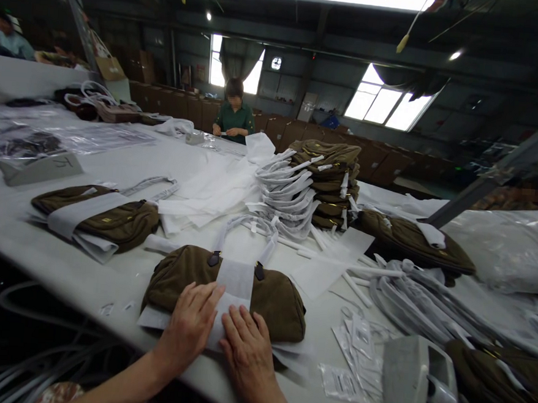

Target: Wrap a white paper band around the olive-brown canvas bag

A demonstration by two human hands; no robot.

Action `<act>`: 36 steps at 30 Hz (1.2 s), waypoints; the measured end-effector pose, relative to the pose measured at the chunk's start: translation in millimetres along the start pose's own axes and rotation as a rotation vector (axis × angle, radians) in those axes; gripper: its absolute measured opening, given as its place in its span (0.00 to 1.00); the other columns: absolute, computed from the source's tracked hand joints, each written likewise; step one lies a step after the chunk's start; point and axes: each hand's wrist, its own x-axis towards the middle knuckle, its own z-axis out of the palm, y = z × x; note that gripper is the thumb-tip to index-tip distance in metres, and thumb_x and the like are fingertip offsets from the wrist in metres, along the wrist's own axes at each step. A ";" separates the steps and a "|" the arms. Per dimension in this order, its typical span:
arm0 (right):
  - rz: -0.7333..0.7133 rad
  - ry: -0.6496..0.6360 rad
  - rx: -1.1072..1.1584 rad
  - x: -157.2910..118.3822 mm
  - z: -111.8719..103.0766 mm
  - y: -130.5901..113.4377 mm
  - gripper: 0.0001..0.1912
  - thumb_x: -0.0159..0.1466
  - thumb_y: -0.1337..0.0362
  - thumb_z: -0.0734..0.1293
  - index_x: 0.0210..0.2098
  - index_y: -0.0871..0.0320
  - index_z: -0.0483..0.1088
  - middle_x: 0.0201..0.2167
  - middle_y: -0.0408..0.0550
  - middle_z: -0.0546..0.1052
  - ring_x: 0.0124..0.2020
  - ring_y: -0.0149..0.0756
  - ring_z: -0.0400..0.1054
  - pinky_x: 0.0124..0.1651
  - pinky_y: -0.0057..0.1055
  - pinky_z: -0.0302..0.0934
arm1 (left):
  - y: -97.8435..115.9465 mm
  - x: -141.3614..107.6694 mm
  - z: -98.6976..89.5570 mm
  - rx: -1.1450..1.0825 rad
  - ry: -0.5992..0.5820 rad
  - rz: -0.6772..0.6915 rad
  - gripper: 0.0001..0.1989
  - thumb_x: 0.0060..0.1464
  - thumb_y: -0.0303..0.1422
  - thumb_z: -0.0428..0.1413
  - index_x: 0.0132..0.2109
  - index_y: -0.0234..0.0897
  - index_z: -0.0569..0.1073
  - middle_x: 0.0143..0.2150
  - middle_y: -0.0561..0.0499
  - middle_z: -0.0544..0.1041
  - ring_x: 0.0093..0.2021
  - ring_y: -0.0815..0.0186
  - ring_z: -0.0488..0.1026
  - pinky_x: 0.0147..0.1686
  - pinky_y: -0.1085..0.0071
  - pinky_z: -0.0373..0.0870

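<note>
An olive-brown handbag (278, 303) lies on the white table in front of me. Its two handles (244, 221) are wrapped in pale material and point away from me. A strip of white tissue paper (236, 279) runs down over the bag's middle, and more white sheet sticks out beneath its near edge. My left hand (195, 316) lies on the bag and the strip's left side, fingers stretched out. Flat on the strip's lower right rests my right hand (246, 341), its fingers extended. Neither hand grips anything.
A second olive bag (106, 215) with a paper band lies left. Behind mine, a stack of olive bags (330, 175) stands beside loose white sheets (210, 185). At right are small plastic packets (354, 355), a grey tape dispenser (417, 384) and more bags. A co-worker (235, 116) is across the table.
</note>
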 end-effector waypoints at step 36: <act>1.221 0.392 -0.163 -154.9 -192.6 51.5 0.31 0.58 0.42 0.61 0.49 0.57 0.74 0.46 0.54 0.78 0.34 0.43 0.74 0.32 0.33 0.67 | 12.8 -41.7 32.1 0.088 -0.154 0.100 0.37 0.49 0.58 0.54 0.63 0.51 0.62 0.64 0.42 0.62 0.62 0.48 0.59 0.58 0.52 0.52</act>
